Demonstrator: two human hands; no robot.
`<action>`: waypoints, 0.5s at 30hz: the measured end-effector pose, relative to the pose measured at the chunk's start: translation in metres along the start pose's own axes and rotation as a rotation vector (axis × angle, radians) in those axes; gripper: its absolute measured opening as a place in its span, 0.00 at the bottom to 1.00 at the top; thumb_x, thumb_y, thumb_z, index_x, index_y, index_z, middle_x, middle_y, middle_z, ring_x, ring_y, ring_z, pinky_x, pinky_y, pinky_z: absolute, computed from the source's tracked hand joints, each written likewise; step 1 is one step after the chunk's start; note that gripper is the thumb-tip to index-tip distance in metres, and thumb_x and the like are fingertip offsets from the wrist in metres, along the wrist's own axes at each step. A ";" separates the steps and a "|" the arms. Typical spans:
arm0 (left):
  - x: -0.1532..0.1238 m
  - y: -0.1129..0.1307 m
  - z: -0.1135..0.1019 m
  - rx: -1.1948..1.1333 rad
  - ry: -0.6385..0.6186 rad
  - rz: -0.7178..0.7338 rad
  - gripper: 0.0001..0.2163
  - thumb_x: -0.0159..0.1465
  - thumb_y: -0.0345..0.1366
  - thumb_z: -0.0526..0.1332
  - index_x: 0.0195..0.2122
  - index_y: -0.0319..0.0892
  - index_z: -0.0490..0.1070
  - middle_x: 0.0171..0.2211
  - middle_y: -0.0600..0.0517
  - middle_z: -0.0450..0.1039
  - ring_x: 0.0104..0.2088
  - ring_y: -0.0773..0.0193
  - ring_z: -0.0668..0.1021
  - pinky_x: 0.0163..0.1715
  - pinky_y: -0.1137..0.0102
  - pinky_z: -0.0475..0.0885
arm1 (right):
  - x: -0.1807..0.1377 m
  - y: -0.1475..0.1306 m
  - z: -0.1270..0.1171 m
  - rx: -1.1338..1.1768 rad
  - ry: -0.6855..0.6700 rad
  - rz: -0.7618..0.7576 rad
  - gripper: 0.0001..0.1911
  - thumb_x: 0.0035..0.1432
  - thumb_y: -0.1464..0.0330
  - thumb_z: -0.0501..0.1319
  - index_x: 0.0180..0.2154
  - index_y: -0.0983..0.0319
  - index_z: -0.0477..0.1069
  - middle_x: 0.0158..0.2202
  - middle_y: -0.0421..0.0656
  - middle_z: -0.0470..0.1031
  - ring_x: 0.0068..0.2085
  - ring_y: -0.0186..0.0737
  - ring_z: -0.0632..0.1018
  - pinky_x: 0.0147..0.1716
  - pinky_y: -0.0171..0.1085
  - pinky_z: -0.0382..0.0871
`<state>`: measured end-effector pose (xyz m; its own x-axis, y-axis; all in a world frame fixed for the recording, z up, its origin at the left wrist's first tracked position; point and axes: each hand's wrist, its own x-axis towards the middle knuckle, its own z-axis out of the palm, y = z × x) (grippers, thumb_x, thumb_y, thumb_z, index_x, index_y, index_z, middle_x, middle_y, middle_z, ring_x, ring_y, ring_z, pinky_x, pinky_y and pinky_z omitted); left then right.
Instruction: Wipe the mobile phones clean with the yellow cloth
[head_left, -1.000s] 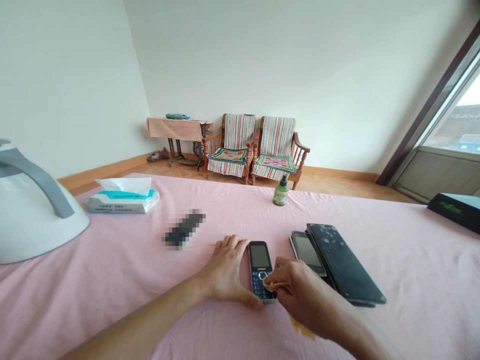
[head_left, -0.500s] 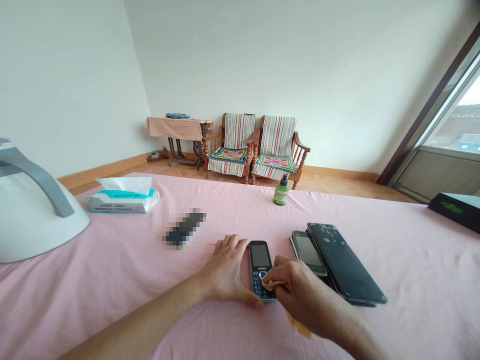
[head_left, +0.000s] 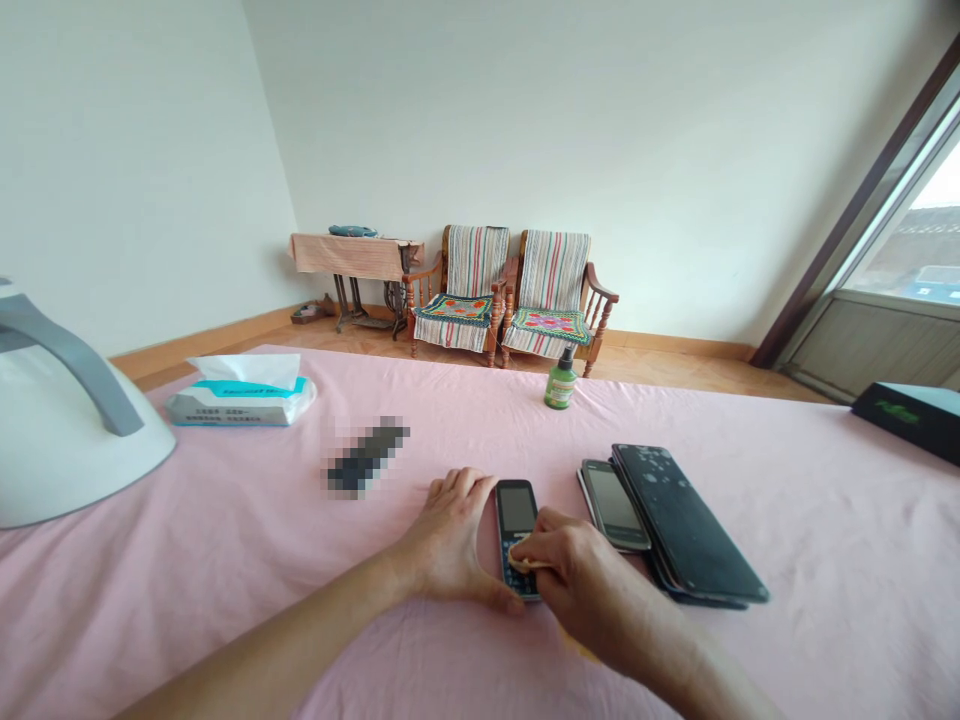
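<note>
A black keypad phone lies face up on the pink cloth. My left hand steadies it, fingertips at its upper left edge and thumb along its bottom end. In my right hand a yellowish wiping cloth is pinched and pressed onto the phone's keys. Another bit of the cloth shows below my right palm; the rest is hidden. My right fingers cover part of the keypad. Just right of that hand lies a touchscreen phone, beside a larger dark flat device with a worn, spotted surface.
A green spray bottle stands farther back. To the left are a pixelated dark object, a tissue pack and a white kettle. A black box sits at the right edge. Two chairs stand beyond the table.
My right hand has slid slightly left with the cloth across the phone's keypad. My left hand keeps its place on the phone. The whole view has shifted a little.
</note>
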<state>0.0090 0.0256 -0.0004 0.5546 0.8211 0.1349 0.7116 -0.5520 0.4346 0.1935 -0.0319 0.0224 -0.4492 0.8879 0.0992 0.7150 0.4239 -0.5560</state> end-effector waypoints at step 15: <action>-0.001 -0.001 0.001 0.010 -0.004 0.000 0.47 0.34 0.58 0.69 0.55 0.45 0.58 0.49 0.44 0.62 0.49 0.45 0.66 0.51 0.50 0.61 | -0.002 0.002 0.000 -0.039 0.006 -0.001 0.12 0.48 0.81 0.51 0.21 0.63 0.66 0.28 0.38 0.65 0.29 0.28 0.69 0.29 0.30 0.55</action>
<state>0.0085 0.0253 -0.0013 0.5563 0.8206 0.1309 0.7160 -0.5533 0.4257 0.1957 -0.0325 0.0207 -0.4468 0.8884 0.1053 0.7350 0.4317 -0.5229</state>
